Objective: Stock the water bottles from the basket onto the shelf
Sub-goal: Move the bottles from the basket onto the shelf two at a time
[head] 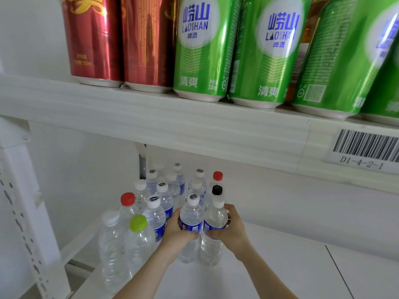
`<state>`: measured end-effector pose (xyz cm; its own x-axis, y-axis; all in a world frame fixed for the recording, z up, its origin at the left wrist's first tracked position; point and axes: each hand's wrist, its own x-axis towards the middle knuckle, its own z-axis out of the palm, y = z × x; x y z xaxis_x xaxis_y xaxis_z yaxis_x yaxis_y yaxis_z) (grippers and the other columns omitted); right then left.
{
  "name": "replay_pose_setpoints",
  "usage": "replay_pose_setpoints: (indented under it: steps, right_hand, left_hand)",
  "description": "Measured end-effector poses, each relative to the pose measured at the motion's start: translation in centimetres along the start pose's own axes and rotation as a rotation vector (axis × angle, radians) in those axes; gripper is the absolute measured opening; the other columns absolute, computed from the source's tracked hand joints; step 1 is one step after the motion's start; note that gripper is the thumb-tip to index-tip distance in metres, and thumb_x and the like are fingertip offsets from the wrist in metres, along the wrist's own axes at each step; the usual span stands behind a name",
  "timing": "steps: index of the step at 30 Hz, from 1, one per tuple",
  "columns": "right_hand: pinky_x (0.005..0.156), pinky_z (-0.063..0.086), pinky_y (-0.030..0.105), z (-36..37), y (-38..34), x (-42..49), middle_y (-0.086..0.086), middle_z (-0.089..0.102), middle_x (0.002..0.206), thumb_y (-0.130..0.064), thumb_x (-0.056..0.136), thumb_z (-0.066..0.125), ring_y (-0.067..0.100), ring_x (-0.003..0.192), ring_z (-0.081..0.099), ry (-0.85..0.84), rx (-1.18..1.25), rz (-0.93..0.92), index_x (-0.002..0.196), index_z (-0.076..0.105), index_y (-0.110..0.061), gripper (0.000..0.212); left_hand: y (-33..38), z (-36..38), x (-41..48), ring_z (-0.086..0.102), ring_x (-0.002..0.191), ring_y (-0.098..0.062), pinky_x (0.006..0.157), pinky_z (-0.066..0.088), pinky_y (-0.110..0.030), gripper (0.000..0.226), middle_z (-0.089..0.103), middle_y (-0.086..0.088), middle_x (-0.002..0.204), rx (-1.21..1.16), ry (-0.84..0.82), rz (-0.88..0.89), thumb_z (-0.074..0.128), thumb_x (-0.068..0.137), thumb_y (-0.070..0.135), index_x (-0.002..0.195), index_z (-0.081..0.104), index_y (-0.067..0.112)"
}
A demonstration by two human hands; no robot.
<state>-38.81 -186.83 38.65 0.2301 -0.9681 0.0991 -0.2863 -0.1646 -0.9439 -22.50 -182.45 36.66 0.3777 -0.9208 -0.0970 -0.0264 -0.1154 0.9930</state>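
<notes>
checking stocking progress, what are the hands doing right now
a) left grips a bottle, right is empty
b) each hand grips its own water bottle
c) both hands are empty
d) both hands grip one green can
b: the left hand curls round the bottle with the scribbled cap, and the right hand curls round a second bottle beside it.

Shiny red cans (pixel 92 39), green cans (pixel 203 50) with white circles; clear bottles (pixel 191 214) with blue labels; one lime cap (pixel 138 222); white shelf (pixel 280 266).

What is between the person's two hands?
The left bottle, gripped by the left hand, and the right bottle, gripped by the right hand, side by side. Head view.
</notes>
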Motion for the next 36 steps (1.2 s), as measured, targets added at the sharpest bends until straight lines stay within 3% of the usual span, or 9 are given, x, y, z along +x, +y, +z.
replay_pose_setpoints:
  steps: [8,13,16,19,22,25,28,32,36]
  right_hand:
    - [0.063,0.052,0.014,-0.3,0.4,-0.5,-0.009,0.066,0.104,-0.002,0.062,0.086,-0.002,0.087,0.063,-0.035,-0.012,-0.023,0.112,0.051,-0.036,0.070]
    - [0.068,0.050,0.017,-0.5,1.6,-1.3,-0.007,0.064,0.109,-0.010,0.065,0.086,0.011,0.101,0.061,-0.009,0.011,0.030,0.118,0.050,-0.036,0.069]
    - [0.071,0.048,0.017,-0.7,2.6,-2.6,-0.006,0.063,0.110,-0.015,0.072,0.082,0.008,0.100,0.060,0.026,-0.027,0.057,0.121,0.050,-0.035,0.061]
    - [0.072,0.045,0.014,-0.6,3.8,-4.7,-0.005,0.061,0.113,-0.021,0.078,0.077,0.007,0.101,0.058,0.084,-0.124,0.051,0.126,0.050,-0.030,0.056]
    - [0.078,0.044,0.018,-0.5,4.9,-7.5,-0.006,0.061,0.114,-0.027,0.080,0.073,0.009,0.101,0.058,0.102,-0.239,0.042,0.132,0.049,-0.026,0.058]
    - [0.088,0.047,0.028,-0.4,6.0,-10.7,-0.003,0.060,0.123,-0.031,0.083,0.069,0.013,0.107,0.058,0.088,-0.378,0.030,0.136,0.047,-0.023,0.058]
    - [0.094,0.047,0.037,-0.3,6.8,-14.3,-0.005,0.059,0.129,-0.049,0.080,0.054,0.018,0.115,0.058,0.094,-0.515,0.030,0.137,0.047,-0.023,0.063]
    - [0.095,0.039,0.038,0.0,7.9,-19.5,-0.005,0.058,0.131,-0.061,0.074,0.029,0.022,0.120,0.054,0.113,-0.718,0.004,0.138,0.046,-0.023,0.076]
    - [0.098,0.037,0.041,0.5,9.6,-25.1,-0.005,0.058,0.133,-0.058,0.079,0.034,0.023,0.120,0.053,0.126,-0.818,0.010,0.137,0.049,-0.024,0.069]
  left_hand:
    - [-0.7,-0.3,-0.5,0.058,0.110,-0.014,0.085,0.045,-0.027,0.087,0.060,0.014,0.113,0.021,-0.050,0.020,0.072,0.063,-0.015,0.129,0.045,0.035]
    - [-3.2,-0.3,-1.7,0.050,0.124,-0.015,0.088,0.046,-0.025,0.107,0.050,0.010,0.138,0.070,-0.051,0.014,0.067,0.062,-0.014,0.147,0.029,0.037]
    - [-5.0,-0.2,-3.3,0.048,0.122,-0.012,0.085,0.042,-0.021,0.098,0.048,0.013,0.137,0.192,-0.030,0.035,0.064,0.065,-0.006,0.147,0.029,0.037]
    - [-6.6,-0.2,-5.6,0.041,0.133,-0.017,0.097,0.037,-0.020,0.087,0.037,0.001,0.149,0.377,-0.033,0.027,0.063,0.078,0.001,0.152,0.023,0.022]
    - [-8.5,-0.4,-7.6,0.036,0.136,-0.018,0.097,0.029,-0.013,0.083,0.028,-0.005,0.154,0.548,-0.083,0.089,0.065,0.086,0.015,0.153,0.016,0.016]
    - [-10.4,-1.1,-9.7,0.017,0.147,-0.022,0.115,0.018,-0.025,0.079,0.019,-0.009,0.159,0.693,-0.162,0.158,0.060,0.091,0.025,0.154,0.014,0.017]
    - [-12.0,-2.3,-12.2,0.017,0.148,-0.027,0.117,0.017,-0.031,0.074,0.020,-0.012,0.159,0.815,-0.218,0.239,0.048,0.089,0.042,0.152,0.023,0.014]
    - [-14.6,-4.1,-14.9,0.054,0.124,-0.035,0.104,0.035,-0.041,0.067,0.057,-0.014,0.134,1.022,-0.221,0.417,0.044,0.077,0.048,0.131,0.055,0.009]
    - [-16.2,-5.4,-18.6,0.046,0.129,-0.033,0.105,0.033,-0.048,0.061,0.055,-0.014,0.136,1.146,-0.223,0.543,0.044,0.083,0.049,0.131,0.054,0.013]
